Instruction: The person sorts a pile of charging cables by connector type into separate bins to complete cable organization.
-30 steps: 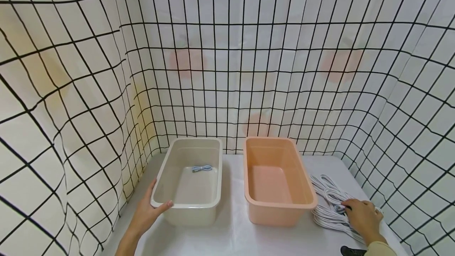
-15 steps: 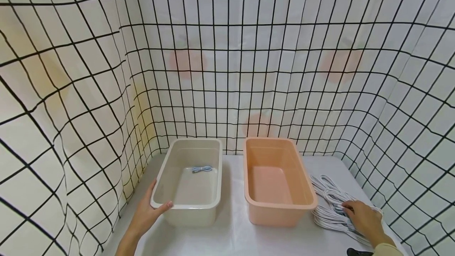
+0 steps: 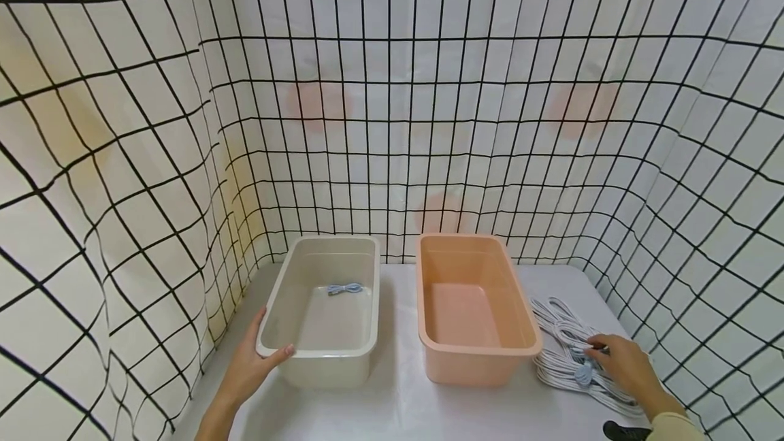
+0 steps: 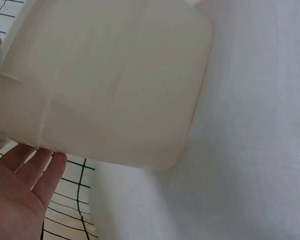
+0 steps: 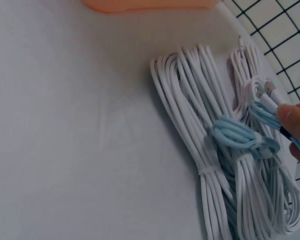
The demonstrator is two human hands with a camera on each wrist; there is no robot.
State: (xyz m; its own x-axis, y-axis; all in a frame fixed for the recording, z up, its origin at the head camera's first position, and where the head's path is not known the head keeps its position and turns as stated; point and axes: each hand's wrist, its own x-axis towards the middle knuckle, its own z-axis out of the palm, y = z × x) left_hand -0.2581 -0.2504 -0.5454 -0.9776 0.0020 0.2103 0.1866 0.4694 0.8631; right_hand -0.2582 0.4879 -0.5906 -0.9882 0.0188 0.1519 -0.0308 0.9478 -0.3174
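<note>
At the cream plastic bin (image 3: 327, 371), my left hand (image 3: 245, 366) grips the near left corner, thumb over the rim and fingers along the outer wall. A small tied blue cable (image 3: 345, 288) lies on that bin's floor. At far right, my right hand (image 3: 627, 363) pinches a folded light blue cable (image 5: 265, 114) with white plugs between thumb and fingers. The held cable is just over a pile of white cable bundles (image 5: 190, 110). Another light blue cable coil (image 5: 235, 134) lies on top of the pile, left of the right hand.
A peach plastic bin (image 3: 471, 367) stands between the cream bin and the cable pile; its floor is bare. Black wire mesh (image 3: 404, 121) rises at the back and both sides of the white table (image 3: 392, 407). A black object (image 3: 621, 431) sits by the right sleeve.
My right hand has shifted slightly to the right and up off the pile, bringing a blue coil into sight beneath it. The left hand keeps its grip; the head view has shifted slightly.
</note>
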